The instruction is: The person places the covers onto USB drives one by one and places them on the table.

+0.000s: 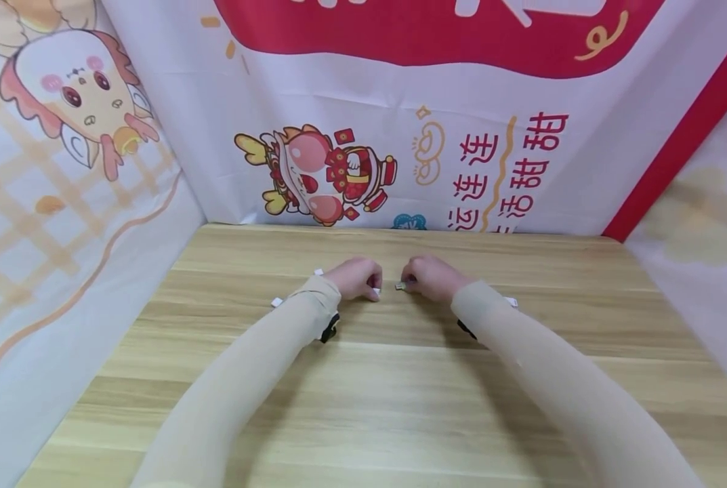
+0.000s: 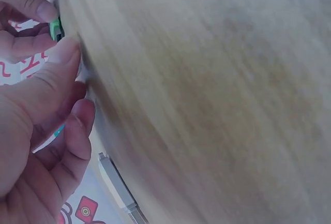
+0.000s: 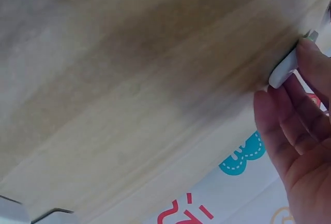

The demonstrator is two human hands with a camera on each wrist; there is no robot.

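White stick [image 3: 283, 72] (partly hidden) is pinched by the right hand [image 3: 310, 158].

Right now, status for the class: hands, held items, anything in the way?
Left hand pinches small white item. Right hand pinches white-and-green item. Loose white pieces by sleeves, none between hands.

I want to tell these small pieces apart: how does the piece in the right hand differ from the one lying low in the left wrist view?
The right-hand piece is pinched in the right hand; the lying piece rests on the table. The right-hand piece shows some green; the lying piece shows only white and grey. Both are small and have a narrower end.
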